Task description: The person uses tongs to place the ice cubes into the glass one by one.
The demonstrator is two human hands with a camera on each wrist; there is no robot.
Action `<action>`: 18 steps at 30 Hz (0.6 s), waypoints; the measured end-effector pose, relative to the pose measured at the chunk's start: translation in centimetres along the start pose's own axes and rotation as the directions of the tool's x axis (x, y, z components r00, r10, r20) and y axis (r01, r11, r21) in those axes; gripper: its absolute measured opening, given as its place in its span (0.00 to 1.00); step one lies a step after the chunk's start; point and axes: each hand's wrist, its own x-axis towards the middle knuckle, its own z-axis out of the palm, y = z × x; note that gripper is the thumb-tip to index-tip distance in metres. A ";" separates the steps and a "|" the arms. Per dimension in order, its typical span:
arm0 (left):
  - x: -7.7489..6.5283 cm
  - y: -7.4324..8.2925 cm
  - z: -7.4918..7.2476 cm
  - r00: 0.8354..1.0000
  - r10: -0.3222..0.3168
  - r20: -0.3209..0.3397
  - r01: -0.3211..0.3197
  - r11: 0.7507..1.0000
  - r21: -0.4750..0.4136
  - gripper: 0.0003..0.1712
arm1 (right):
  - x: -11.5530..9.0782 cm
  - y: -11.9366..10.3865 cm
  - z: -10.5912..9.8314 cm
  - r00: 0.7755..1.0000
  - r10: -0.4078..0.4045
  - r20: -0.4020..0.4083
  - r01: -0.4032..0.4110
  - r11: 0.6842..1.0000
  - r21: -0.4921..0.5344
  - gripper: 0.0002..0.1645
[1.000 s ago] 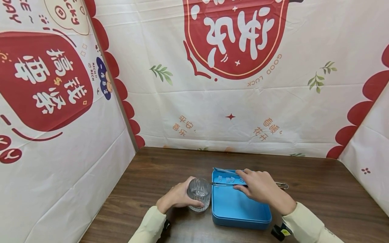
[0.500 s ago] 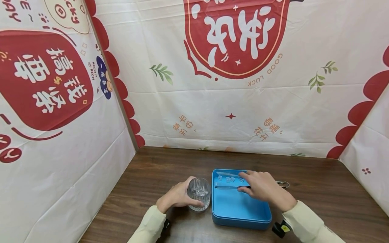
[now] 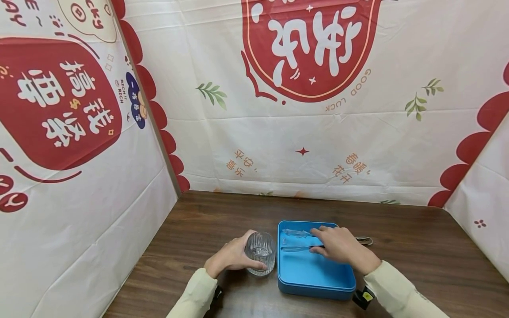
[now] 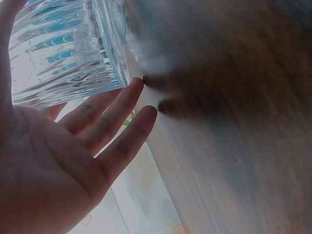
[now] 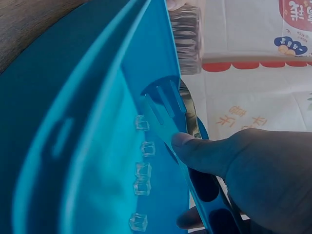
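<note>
My left hand [image 3: 234, 255] holds a ribbed clear glass [image 3: 261, 251] that stands on the table at the left side of a blue box. In the left wrist view its fingers [image 4: 119, 109] reach along the glass near the base. My right hand [image 3: 342, 245] grips metal tongs [image 3: 296, 248] over the far part of the box. The tongs' arms are spread, their tips low inside the box. Several small clear cubes [image 5: 142, 170] lie along the box floor in the right wrist view, close to the fork-like tong tip [image 5: 165, 114].
The shallow blue box [image 3: 314, 274] sits on a dark wood table [image 3: 222, 216]. Printed white cloth [image 3: 270, 137] hangs behind the table and on both sides. Black wrist devices [image 3: 362, 297] show at the cuffs.
The tongs have come away from the glass's side and down into the box, their tips now nearer the cubes. The left hand and the glass stay in place.
</note>
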 end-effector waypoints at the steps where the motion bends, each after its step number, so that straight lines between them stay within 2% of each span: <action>1: 0.0 0.0 0.0 1.000 0.000 0.001 0.000 1.000 0.000 0.54 | 0.0 0.0 0.1 1.000 0.002 0.005 -0.002 1.000 0.007 0.32; 18: -0.1 0.2 -0.2 1.000 -0.009 0.006 0.009 1.000 -0.014 0.53 | 0.4 -0.5 0.7 0.999 -0.026 0.025 0.025 0.999 0.026 0.30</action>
